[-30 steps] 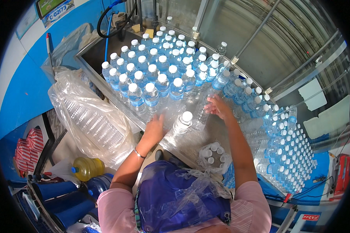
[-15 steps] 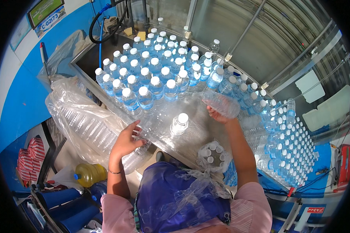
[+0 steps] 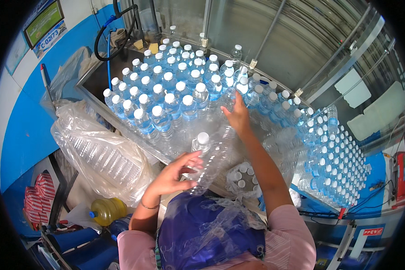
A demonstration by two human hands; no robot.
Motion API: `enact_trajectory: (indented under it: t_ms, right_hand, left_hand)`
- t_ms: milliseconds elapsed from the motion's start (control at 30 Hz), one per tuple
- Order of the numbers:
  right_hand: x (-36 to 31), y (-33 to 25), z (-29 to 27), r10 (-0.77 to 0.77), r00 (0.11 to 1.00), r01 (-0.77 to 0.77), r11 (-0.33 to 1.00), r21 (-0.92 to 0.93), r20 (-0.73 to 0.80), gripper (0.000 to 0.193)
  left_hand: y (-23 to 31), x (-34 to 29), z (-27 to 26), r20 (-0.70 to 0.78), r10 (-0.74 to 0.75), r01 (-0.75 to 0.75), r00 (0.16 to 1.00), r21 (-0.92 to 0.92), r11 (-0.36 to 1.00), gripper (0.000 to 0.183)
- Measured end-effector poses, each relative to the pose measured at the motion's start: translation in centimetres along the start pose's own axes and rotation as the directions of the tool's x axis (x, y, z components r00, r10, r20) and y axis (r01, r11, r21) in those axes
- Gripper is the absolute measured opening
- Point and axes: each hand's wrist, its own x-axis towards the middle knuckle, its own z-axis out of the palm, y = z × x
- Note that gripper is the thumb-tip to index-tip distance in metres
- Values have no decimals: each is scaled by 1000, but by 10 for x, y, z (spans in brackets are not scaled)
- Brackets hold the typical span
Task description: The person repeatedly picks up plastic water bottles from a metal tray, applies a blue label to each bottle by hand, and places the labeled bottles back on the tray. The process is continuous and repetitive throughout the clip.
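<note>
My left hand [image 3: 173,177] is low at the near edge of the metal tabletop [image 3: 166,150], thumb and fingers curved around the side of a clear unlabelled plastic bottle [image 3: 207,168], blurred and tilted. Just beyond it stands a white-capped bottle [image 3: 202,142]. My right hand [image 3: 237,116] reaches forward to the bottle rows, thumb and fingers apart. Its fingertips are beside a clear bottle [image 3: 227,98]; whether they touch it is unclear. Many filled bottles [image 3: 171,103] with white caps and blue labels stand packed on the left of the tabletop.
A plastic bag of empty bottles [image 3: 105,155] lies to the left. Clear bottles [image 3: 281,141] and more capped bottles [image 3: 335,166] fill the right side. A small bag of white caps [image 3: 244,177] is near my right forearm. A yellow jug [image 3: 109,211] sits low left.
My right hand has gone forward to the rows; the clear bottle it held is no longer plainly in its grip. My left hand has come rightward from the bag, and a clear bottle is now at its fingers.
</note>
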Motion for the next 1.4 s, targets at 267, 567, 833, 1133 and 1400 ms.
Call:
enact_trajectory:
  t_ms: [267,567,833,1133,1400]
  right_hand:
    - [-80,-29,-94,140,918,-389,118,914,372,86]
    - [-183,-10,-207,322,943,-253,856,451,-83,90]
    - [-230,21,-217,434,898,-326,766,554,-71,85]
    - [-204,11,-185,411,904,-376,641,669,115,87]
    - [-180,9,-156,334,924,-377,706,600,187,89]
  left_hand:
    - [-62,76,60,-93,52,-63,994,-120,991,75]
    - [-125,197,114,75,304,-271,950,680,681,58]
    - [-104,200,110,-215,410,191,887,977,99,68]
    - [-81,120,10,-460,688,415,562,876,246,77]
    - [-113,106,-19,-505,777,257,374,862,437,91]
